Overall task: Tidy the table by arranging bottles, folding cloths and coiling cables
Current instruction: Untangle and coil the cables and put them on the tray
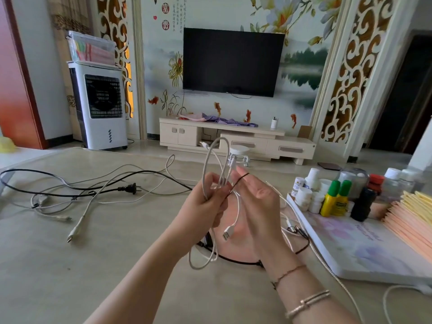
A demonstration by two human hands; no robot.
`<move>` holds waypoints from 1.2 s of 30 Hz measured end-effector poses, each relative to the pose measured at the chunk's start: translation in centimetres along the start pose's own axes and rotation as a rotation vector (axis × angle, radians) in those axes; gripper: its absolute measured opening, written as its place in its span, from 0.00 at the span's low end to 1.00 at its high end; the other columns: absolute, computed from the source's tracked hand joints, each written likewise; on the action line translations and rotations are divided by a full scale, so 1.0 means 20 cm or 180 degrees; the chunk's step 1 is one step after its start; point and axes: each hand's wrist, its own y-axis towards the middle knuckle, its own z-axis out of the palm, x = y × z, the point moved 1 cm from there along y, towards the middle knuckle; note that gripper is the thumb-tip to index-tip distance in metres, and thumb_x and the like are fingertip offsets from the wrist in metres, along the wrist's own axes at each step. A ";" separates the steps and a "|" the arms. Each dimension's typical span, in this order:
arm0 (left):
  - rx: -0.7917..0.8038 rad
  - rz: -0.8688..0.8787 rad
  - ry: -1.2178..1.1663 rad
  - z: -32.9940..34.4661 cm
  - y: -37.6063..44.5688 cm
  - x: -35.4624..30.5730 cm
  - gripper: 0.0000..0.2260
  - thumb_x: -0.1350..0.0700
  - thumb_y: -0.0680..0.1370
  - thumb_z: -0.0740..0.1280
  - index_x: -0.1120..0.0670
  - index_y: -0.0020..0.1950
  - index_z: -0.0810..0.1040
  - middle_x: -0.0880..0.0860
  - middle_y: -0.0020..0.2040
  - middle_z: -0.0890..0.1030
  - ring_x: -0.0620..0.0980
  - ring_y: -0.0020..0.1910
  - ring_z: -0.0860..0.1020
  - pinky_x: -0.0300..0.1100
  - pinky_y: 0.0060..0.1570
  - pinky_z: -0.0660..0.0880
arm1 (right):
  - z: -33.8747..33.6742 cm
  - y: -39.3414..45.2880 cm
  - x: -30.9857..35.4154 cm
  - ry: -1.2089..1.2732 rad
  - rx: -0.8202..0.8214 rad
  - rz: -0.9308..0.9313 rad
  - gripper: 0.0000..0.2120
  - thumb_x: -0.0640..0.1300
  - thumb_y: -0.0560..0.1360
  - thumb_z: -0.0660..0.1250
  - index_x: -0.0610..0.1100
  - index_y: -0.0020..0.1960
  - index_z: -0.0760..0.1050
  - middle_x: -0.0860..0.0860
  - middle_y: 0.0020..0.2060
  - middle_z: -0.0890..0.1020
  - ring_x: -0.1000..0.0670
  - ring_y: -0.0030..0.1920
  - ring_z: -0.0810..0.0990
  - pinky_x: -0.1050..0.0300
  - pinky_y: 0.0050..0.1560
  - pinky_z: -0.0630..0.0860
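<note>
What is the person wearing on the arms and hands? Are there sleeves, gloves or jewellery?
No sleeves or gloves show; both forearms are bare. The left hand and its arm carry nothing that I can see. Below the right hand, the wrist has a thin dark string bracelet, and lower down a light metal bangle made of two thin bands. No rings can be made out.

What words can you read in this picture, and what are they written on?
"富" and "貴": red seals on the wall mural.
Calligraphy columns beside them: too small to read.
Yellow bottles: labels blurred.
White tray: faint print, unreadable.
</note>
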 end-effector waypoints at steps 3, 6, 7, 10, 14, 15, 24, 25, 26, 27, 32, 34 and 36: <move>0.0552 -0.0251 -0.0033 -0.03 -0.01 -0.03 0.06 0.59 0.82 0.58 0.62 0.49 0.69 0.48 0.26 0.60 0.43 0.23 0.56 0.32 0.22 0.55 | -0.04 0.03 0.02 0.0618 0.0939 0.0659 0.33 0.72 0.70 0.57 0.53 0.66 0.74 0.60 0.61 0.79 0.58 0.65 0.73 0.53 0.68 0.63; 0.1086 -0.0530 0.0397 -0.05 -0.02 -0.05 0.10 0.58 0.82 0.57 0.61 0.47 0.75 0.47 0.26 0.60 0.43 0.22 0.56 0.33 0.22 0.54 | -0.12 0.06 0.05 0.0941 0.1269 0.0718 0.44 0.76 0.62 0.63 0.47 0.68 0.71 0.55 0.64 0.78 0.55 0.66 0.73 0.49 0.70 0.62; 0.1257 -0.0601 0.0623 -0.04 -0.02 -0.05 0.12 0.58 0.82 0.57 0.61 0.47 0.77 0.47 0.25 0.60 0.43 0.22 0.56 0.33 0.22 0.53 | -0.15 0.06 0.06 0.0880 0.1262 0.0688 0.46 0.75 0.59 0.66 0.46 0.67 0.73 0.53 0.63 0.79 0.55 0.64 0.76 0.51 0.67 0.65; 0.1650 -0.0766 0.1469 -0.02 -0.02 -0.07 0.14 0.59 0.82 0.57 0.60 0.46 0.81 0.48 0.25 0.62 0.44 0.22 0.57 0.34 0.22 0.54 | -0.20 0.05 0.09 0.0819 0.1310 0.0704 0.47 0.71 0.56 0.73 0.41 0.64 0.74 0.48 0.60 0.81 0.51 0.60 0.79 0.54 0.62 0.69; 0.1927 -0.1035 0.2538 -0.02 0.01 -0.09 0.12 0.57 0.80 0.61 0.54 0.43 0.84 0.45 0.22 0.66 0.46 0.25 0.62 0.36 0.26 0.60 | -0.25 0.04 0.10 0.0922 0.1421 0.0533 0.45 0.65 0.57 0.77 0.35 0.63 0.73 0.42 0.61 0.79 0.49 0.65 0.76 0.56 0.64 0.70; 0.1996 -0.1098 0.2712 -0.02 0.02 -0.09 0.12 0.56 0.80 0.62 0.54 0.43 0.84 0.46 0.22 0.66 0.47 0.26 0.63 0.38 0.27 0.61 | -0.25 0.04 0.10 0.0945 0.1468 0.0495 0.46 0.64 0.57 0.78 0.35 0.64 0.72 0.43 0.62 0.79 0.50 0.66 0.75 0.55 0.67 0.67; 0.1971 -0.1451 0.4103 0.02 0.03 -0.10 0.10 0.58 0.78 0.63 0.59 0.48 0.84 0.50 0.26 0.68 0.45 0.21 0.66 0.32 0.21 0.63 | -0.18 -0.02 0.21 -0.0167 0.2119 0.0114 0.38 0.59 0.61 0.76 0.43 0.66 0.74 0.51 0.60 0.81 0.55 0.65 0.75 0.65 0.64 0.70; 0.1900 -0.1421 0.4175 0.02 0.02 -0.10 0.09 0.59 0.78 0.63 0.58 0.49 0.83 0.51 0.28 0.71 0.47 0.25 0.69 0.34 0.26 0.66 | -0.17 -0.04 0.22 -0.0417 0.2118 0.0049 0.33 0.56 0.62 0.77 0.45 0.63 0.76 0.54 0.58 0.82 0.57 0.63 0.76 0.64 0.64 0.70; 0.1783 -0.1361 0.4187 0.01 0.02 -0.08 0.09 0.59 0.78 0.63 0.57 0.51 0.82 0.53 0.34 0.76 0.50 0.31 0.73 0.37 0.33 0.71 | -0.16 -0.04 0.22 -0.0716 0.2072 -0.0077 0.29 0.55 0.62 0.78 0.48 0.61 0.78 0.58 0.56 0.83 0.60 0.62 0.75 0.60 0.67 0.69; 0.1589 -0.1314 0.4132 0.00 0.01 -0.07 0.09 0.58 0.78 0.62 0.57 0.54 0.80 0.54 0.43 0.79 0.52 0.40 0.78 0.41 0.42 0.74 | -0.13 -0.05 0.22 -0.1090 0.1957 -0.0233 0.26 0.55 0.61 0.78 0.53 0.58 0.80 0.62 0.54 0.82 0.64 0.62 0.74 0.55 0.72 0.64; 0.0674 -0.0657 0.3961 -0.02 -0.04 -0.04 0.14 0.53 0.79 0.57 0.51 0.33 0.62 0.46 0.32 0.70 0.51 0.36 0.77 0.42 0.37 0.69 | -0.10 -0.05 0.21 -0.2336 0.1458 -0.0865 0.23 0.72 0.52 0.68 0.64 0.44 0.80 0.76 0.42 0.76 0.71 0.58 0.68 0.68 0.67 0.32; 0.0645 -0.0638 0.3822 -0.02 -0.03 -0.02 0.16 0.54 0.78 0.59 0.52 0.30 0.63 0.47 0.29 0.68 0.46 0.31 0.75 0.38 0.29 0.66 | -0.11 -0.05 0.22 -0.2581 0.1431 -0.1003 0.17 0.67 0.55 0.71 0.64 0.42 0.80 0.82 0.39 0.72 0.69 0.57 0.68 0.74 0.63 0.31; 0.0658 -0.0590 0.3632 -0.03 -0.01 -0.02 0.18 0.53 0.78 0.63 0.53 0.28 0.66 0.49 0.27 0.70 0.47 0.23 0.69 0.35 0.22 0.64 | -0.12 -0.04 0.22 -0.2773 0.1454 -0.1026 0.10 0.56 0.62 0.75 0.66 0.41 0.79 0.84 0.39 0.70 0.68 0.54 0.69 0.71 0.67 0.33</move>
